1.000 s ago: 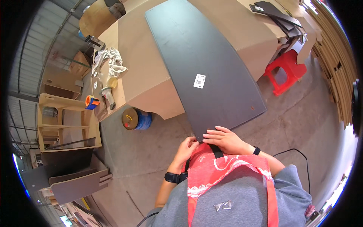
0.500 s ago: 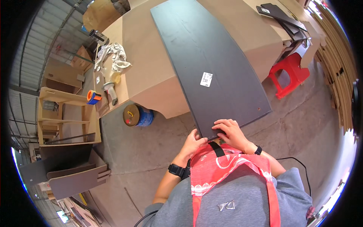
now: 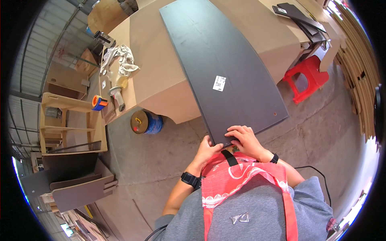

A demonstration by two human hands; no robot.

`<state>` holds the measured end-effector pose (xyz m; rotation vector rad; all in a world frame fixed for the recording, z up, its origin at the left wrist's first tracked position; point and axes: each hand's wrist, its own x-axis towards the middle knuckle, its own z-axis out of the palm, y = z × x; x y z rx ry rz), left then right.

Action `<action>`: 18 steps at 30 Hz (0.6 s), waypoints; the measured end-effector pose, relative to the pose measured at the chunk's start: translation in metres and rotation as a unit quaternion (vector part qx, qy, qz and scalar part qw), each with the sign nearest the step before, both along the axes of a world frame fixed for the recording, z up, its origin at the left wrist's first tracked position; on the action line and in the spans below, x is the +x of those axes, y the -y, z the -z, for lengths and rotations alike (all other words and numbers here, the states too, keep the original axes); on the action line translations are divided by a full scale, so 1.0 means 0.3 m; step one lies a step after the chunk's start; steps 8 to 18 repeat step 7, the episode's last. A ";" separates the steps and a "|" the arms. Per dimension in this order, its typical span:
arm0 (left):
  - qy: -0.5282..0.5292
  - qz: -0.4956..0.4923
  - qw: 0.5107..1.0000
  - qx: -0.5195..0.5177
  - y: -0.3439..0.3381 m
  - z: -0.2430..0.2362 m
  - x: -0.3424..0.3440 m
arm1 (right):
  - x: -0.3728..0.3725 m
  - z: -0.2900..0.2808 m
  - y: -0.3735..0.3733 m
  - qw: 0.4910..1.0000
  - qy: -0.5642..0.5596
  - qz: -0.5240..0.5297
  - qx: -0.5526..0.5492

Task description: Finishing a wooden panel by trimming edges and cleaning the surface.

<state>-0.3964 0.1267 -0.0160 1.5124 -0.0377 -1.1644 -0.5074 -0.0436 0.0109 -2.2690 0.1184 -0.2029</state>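
Observation:
A long dark grey panel with one curved side runs away from me over the bench, its near end reaching out past the bench to my body. It carries a white printed label and a small hole near its right corner. My left hand is closed around the panel's near left corner, thumb along the front edge, other fingers at the left side. On top, close to the front edge, lies my right hand. Its fingers are bent and drawn together; what is under them, if anything, is hidden.
A brown-covered bench bears the panel. At its left lie a white rag, a power tool and an orange-blue tape roll. A metal drum stands below. On the right are a red stool and dark boards.

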 end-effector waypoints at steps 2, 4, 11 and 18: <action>0.005 0.014 1.000 0.004 -0.017 0.012 0.011 | 0.000 0.001 -0.002 1.000 -0.001 0.004 -0.001; -0.025 0.024 0.999 -0.038 -0.044 0.022 0.021 | 0.001 0.003 -0.003 1.000 -0.001 0.003 -0.003; -0.024 0.048 0.997 -0.060 -0.060 0.029 0.034 | 0.011 0.004 -0.005 1.000 -0.006 -0.004 -0.002; -0.024 0.048 0.997 -0.060 -0.060 0.029 0.034 | 0.011 0.004 -0.005 1.000 -0.006 -0.004 -0.002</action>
